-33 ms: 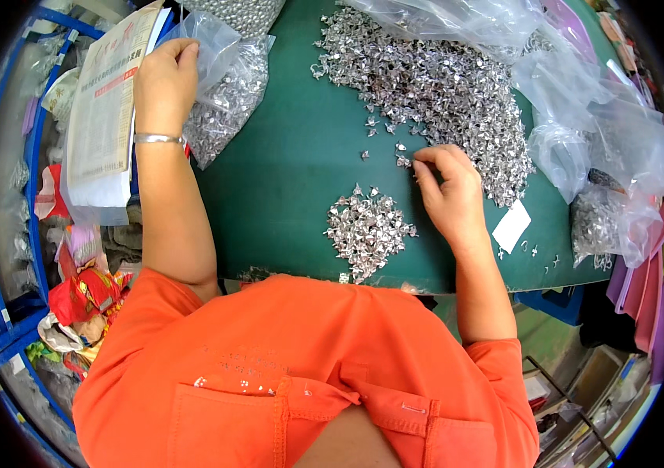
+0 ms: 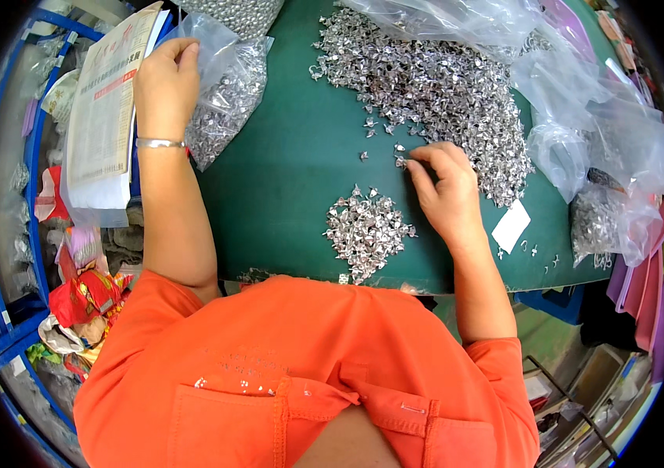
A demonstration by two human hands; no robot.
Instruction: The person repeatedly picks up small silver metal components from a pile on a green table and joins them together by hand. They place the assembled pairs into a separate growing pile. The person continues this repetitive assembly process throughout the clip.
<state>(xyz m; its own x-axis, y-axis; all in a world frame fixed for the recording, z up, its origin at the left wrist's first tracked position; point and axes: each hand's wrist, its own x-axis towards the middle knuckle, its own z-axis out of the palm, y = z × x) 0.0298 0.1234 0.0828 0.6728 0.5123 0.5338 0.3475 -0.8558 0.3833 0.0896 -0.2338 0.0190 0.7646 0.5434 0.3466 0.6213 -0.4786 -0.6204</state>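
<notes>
My left hand (image 2: 166, 87), a silver bangle at its wrist, is closed on the upper edge of a clear plastic bag (image 2: 227, 97) holding many small silver metal parts. Beside the large heap of small pronged silver metal parts (image 2: 433, 82), my right hand (image 2: 450, 183) has its thumb and index finger pinched at a small silver metal part (image 2: 401, 162) on the green tabletop (image 2: 285, 164). Its other fingers are curled, and their tips are partly hidden. A smaller pile of the same parts (image 2: 369, 232) lies nearer to me, left of my right hand.
Clear plastic bags (image 2: 574, 117) cover the far right side of the table. A white card (image 2: 511, 226) lies by the large heap, with a few loose bits near it. Printed papers (image 2: 106, 109) stand at the left beside a blue shelf rack (image 2: 31, 168).
My right hand has shifted very slightly to the left at the loose parts. My left hand stays at the bag, which has barely moved.
</notes>
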